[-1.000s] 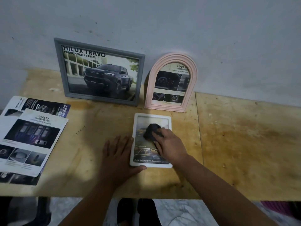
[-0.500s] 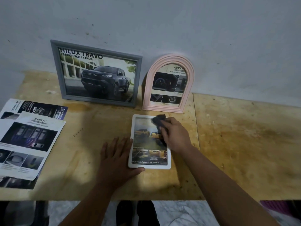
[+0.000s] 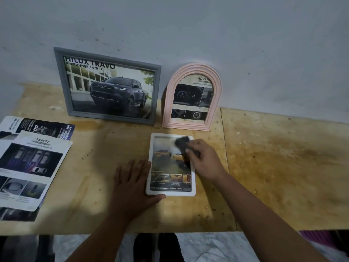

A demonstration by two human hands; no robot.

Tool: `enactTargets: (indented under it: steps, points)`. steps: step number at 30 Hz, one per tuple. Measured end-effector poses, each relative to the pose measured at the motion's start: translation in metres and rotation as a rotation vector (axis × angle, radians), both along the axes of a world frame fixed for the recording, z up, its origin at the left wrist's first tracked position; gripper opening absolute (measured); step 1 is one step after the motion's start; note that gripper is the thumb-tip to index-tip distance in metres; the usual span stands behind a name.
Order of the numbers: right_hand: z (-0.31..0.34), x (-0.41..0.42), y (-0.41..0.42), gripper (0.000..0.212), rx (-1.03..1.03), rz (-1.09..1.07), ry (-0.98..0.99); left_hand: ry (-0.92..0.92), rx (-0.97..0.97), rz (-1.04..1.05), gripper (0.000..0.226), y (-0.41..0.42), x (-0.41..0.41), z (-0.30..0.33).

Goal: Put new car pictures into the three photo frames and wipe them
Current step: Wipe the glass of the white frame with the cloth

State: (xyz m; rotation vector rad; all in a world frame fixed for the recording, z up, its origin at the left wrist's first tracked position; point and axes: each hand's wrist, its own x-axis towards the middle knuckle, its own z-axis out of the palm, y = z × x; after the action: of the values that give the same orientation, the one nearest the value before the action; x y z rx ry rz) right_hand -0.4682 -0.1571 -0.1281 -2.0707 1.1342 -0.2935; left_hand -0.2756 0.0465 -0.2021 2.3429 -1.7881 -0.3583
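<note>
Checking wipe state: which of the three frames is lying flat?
The white frame, flat on the table under both hands. The grey frame and pink arched frame stand upright against the wall.

dark cloth (image 3: 182, 143) motion-blurred, brochures (image 3: 28, 163) cut off at left edge

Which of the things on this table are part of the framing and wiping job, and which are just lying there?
Part of the job:
- white frame, lying flat, steadied by the left hand
- dark cloth, held by the right hand
- grey frame and pink arched frame, standing against the wall

Lying about:
- car brochure pages at the table's left edge
</note>
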Motion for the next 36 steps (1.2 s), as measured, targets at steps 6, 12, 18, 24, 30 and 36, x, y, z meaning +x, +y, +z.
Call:
enactTargets:
  steps: [6,12,18,24,30,36]
  points:
    - [-0.029,0.018,0.008,0.029,-0.433,0.132,0.459,-0.011,-0.015,-0.01,0.115,0.0,-0.001,-0.001]
    - [-0.016,-0.023,0.096,0.03,-0.224,0.183,0.36,-0.023,-0.071,-0.005,0.115,0.001,-0.001,-0.002]
    - [0.008,-0.007,0.045,0.019,0.146,-0.005,-0.013,-0.006,-0.079,0.009,0.114,0.001,-0.002,0.002]
    - [-0.039,0.058,0.029,0.036,-0.364,-0.047,0.313,0.004,-0.046,0.017,0.114,0.0,-0.001,-0.002]
    - [-0.033,0.069,0.067,0.038,-0.271,0.237,0.273,-0.004,-0.123,0.023,0.114,0.0,-0.001,-0.005]
    - [-0.016,0.014,0.021,0.036,-0.332,-0.09,0.277,0.002,-0.121,0.006,0.113,0.002,0.0,-0.002]
